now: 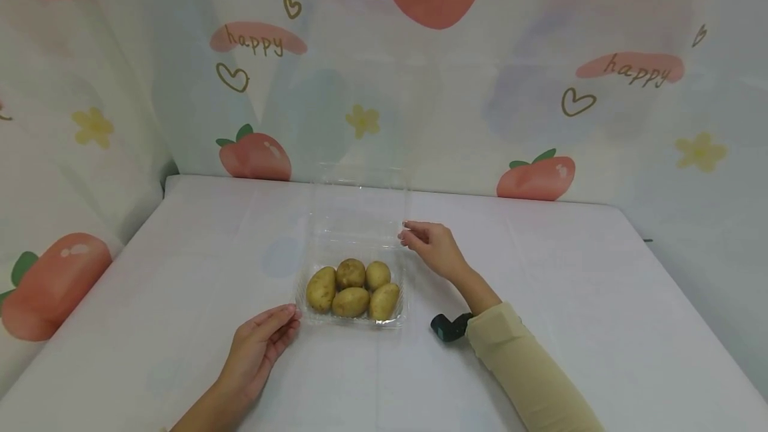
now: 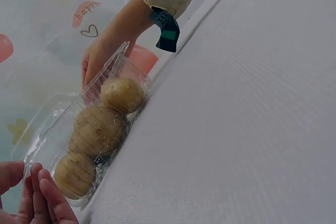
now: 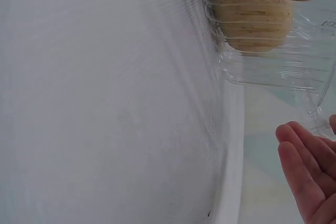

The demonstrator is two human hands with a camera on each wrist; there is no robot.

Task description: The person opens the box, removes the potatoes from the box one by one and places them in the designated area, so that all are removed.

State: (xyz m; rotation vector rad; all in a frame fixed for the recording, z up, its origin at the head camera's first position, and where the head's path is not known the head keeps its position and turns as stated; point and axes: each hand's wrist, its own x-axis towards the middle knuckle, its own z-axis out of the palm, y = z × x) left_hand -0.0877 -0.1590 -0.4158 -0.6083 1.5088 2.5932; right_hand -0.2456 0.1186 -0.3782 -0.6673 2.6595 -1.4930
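Observation:
A clear plastic clamshell container (image 1: pixel 354 323) stands on the table with its lid (image 1: pixel 360 209) raised at the back. Several potatoes (image 1: pixel 351 302) lie in its base in two rows. At the base's left front corner, my left hand (image 1: pixel 258 349) pinches the rim between thumb and fingers; the left wrist view shows the rim and potatoes (image 2: pixel 100 131) close by. My right hand (image 1: pixel 438 249) is at the lid's right edge, with thumb and fingertips on either side of it. Through the ribbed wall in the right wrist view, a potato (image 3: pixel 252 19) shows beside that hand.
A white cloth covers the table (image 1: pixel 570 299). Behind it hangs a patterned backdrop (image 1: pixel 444 119) with fruit and flower prints, which continues along the left side. A dark device (image 1: pixel 449 327) is strapped at the right wrist, by the sleeve cuff.

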